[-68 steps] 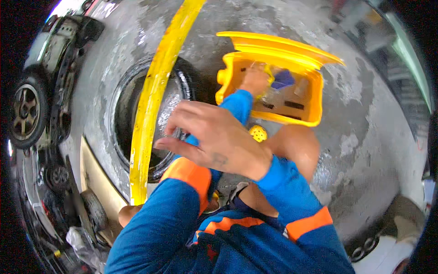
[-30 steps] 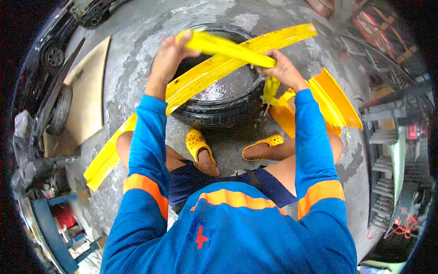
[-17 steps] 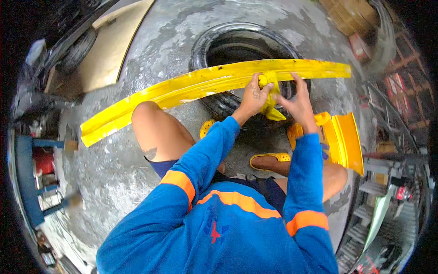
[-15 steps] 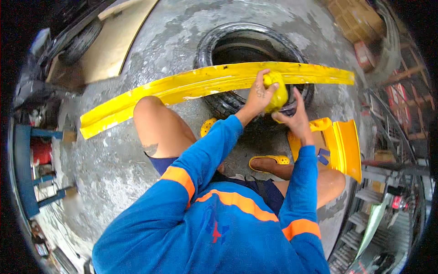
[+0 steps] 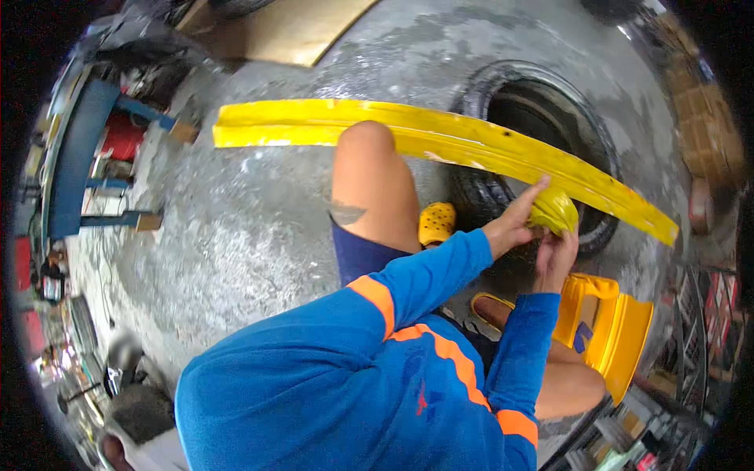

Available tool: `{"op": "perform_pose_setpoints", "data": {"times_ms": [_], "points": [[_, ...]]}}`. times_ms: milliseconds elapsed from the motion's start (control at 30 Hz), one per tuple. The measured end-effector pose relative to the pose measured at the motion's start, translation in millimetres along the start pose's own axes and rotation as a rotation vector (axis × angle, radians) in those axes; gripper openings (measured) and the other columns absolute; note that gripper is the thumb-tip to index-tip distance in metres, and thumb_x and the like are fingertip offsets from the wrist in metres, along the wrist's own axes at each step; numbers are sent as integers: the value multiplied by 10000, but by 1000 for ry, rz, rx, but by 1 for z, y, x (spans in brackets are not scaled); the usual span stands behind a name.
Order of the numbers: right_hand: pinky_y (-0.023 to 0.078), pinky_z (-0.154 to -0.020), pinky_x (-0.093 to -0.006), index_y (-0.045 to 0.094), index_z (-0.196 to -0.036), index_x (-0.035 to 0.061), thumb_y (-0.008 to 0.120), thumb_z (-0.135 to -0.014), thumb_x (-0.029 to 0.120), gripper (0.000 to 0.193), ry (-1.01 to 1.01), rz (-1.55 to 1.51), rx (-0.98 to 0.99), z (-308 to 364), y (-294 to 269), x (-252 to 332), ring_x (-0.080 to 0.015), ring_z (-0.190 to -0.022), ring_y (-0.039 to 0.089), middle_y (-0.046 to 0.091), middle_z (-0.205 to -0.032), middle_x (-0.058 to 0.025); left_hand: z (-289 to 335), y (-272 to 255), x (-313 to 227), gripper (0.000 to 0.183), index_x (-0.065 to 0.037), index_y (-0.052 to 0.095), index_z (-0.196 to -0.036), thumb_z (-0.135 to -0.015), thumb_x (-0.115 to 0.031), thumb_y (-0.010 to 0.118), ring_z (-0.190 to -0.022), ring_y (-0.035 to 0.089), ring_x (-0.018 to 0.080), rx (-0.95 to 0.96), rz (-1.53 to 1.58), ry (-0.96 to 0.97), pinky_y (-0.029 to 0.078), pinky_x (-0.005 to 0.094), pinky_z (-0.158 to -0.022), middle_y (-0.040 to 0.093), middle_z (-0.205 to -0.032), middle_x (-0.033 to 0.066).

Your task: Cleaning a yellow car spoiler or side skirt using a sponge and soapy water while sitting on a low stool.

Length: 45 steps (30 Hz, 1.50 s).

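A shiny, crumpled yellow bundle (image 5: 554,209), its kind unclear, is between my two hands. My left hand (image 5: 515,220) grips its left side, the index finger stretched along the top. From below, my right hand (image 5: 557,253) closes its fingers on the lower edge. Just beyond the bundle, a long yellow trim panel (image 5: 448,141) with chipped paint lies across a black tire (image 5: 481,85) on the floor. My left knee covers part of the panel's lower edge.
A smaller yellow moulded part (image 5: 627,341) stands by my right leg. Yellow clogs (image 5: 437,223) are on my feet. At the left is a blue metal frame (image 5: 82,161) with wooden blocks; a plywood board (image 5: 302,30) lies at the back. Cardboard boxes (image 5: 704,129) line the right.
My view has swung left, so the scene sits farther right. My right hand, apart from the bundle's side before, now has its fingers closed at the lower edge.
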State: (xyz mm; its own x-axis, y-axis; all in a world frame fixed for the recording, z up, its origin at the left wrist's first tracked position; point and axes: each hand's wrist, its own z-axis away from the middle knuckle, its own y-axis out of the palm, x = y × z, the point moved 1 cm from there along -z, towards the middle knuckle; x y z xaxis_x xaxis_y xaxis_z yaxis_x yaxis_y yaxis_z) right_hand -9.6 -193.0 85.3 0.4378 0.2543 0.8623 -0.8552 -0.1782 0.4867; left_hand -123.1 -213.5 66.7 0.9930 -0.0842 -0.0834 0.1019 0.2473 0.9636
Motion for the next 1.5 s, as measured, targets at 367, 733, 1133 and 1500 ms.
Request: {"op": "perform_pose_setpoints", "data": {"times_ms": [367,733,1133,1500], "points": [[438,-1093,-399,258,-1554,61,790,-817,78,908,-105,732,427,-15,50,-43,-297,-1316,515,488,-1456,-185,-43,-11,-79,471,-25,627,-1182,-868,-327,808,-892,654,202,-529,-640,775,548,382,-786,698,-1060,99],[515,-961,-430,600,-1276,30,769,-850,210,493,-316,836,279,-132,114,-110,-370,-1129,667,709,-1180,-185,-47,62,-164,406,11,680,-779,-949,-358,703,-625,571,130,-365,-1226,1055,454,354,-596,655,-683,57],[392,-508,-331,626,-875,26,686,-908,283,267,30,464,742,-148,88,-97,-156,-543,498,524,-667,-27,-59,42,-157,490,-6,587,-1177,-931,-418,687,-925,664,228,-542,-1267,746,536,342,-846,679,-1031,109],[417,-1092,-479,589,-1356,100,776,-853,469,652,-845,1372,307,-147,-66,-45,-388,-1319,513,567,-1393,-217,42,-15,-217,456,-66,569,-1331,-933,-225,727,-916,688,369,-458,-2212,778,563,433,-830,677,-1093,216]]}}
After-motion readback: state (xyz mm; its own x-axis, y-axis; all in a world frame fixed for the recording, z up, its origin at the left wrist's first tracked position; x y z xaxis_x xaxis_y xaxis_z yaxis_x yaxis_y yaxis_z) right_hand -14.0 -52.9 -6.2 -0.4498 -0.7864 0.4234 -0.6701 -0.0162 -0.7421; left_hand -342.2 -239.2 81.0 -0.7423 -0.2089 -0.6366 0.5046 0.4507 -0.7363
